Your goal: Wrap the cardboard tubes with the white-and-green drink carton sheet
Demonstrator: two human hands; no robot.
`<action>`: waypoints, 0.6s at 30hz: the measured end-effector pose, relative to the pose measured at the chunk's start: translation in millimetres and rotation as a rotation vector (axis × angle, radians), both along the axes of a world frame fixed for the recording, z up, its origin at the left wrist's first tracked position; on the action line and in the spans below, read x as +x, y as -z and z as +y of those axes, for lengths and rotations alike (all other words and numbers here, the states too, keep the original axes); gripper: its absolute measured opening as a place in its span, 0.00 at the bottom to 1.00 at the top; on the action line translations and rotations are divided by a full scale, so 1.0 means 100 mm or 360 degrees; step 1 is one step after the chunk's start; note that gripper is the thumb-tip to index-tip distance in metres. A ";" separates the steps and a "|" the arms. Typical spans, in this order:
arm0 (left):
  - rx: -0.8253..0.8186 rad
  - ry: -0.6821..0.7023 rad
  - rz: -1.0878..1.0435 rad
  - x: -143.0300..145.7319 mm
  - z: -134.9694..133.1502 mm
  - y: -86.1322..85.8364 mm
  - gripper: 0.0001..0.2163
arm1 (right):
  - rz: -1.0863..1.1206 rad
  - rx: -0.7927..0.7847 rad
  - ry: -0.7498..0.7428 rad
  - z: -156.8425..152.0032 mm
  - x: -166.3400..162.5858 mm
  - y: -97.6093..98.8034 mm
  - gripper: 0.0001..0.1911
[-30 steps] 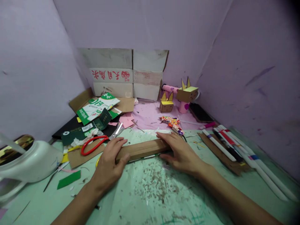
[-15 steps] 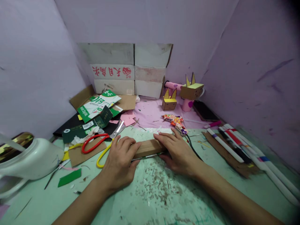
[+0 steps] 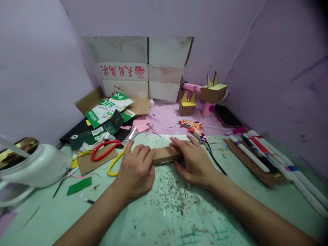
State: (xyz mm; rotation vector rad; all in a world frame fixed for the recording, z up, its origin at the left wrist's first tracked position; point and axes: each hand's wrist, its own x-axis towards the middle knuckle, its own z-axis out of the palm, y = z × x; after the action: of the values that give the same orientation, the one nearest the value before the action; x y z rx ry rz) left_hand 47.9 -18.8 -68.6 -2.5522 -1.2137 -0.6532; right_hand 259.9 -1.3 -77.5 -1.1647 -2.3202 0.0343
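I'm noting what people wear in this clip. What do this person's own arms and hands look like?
The left hand and right hand are ungloved, five-fingered, with no rings visible. The left forearm and right forearm show no sleeve, watch or bracelet.

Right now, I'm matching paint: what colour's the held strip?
The strip is brown; see the head view.

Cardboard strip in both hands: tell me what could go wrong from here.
The left hand could knock the scissors, whose yellow handle lies right beside it. The right hand might snag the black cord close beside its wrist and drag the patterned tool. With a hand at each end, the cardboard strip could bend or crease.
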 end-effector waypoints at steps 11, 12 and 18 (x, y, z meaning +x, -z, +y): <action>-0.0086 0.0102 -0.0097 -0.01 -0.01 -0.11 0.16 | 0.0077 -0.0015 0.0008 -0.09 0.02 -0.13 0.36; -0.0129 0.0103 -0.0103 -0.01 -0.02 -0.12 0.16 | 0.0076 -0.0051 0.0007 -0.10 0.02 -0.13 0.36; -0.0263 0.0100 -0.0085 0.00 -0.02 -0.12 0.16 | 0.0018 -0.0250 -0.0052 -0.14 0.16 -0.23 0.37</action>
State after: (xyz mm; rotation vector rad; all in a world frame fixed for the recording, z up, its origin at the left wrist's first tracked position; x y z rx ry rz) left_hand 48.2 -21.3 -56.6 -2.7350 -1.2576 -0.6644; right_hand 275.5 -15.4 -54.1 -1.1980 -2.3614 0.2382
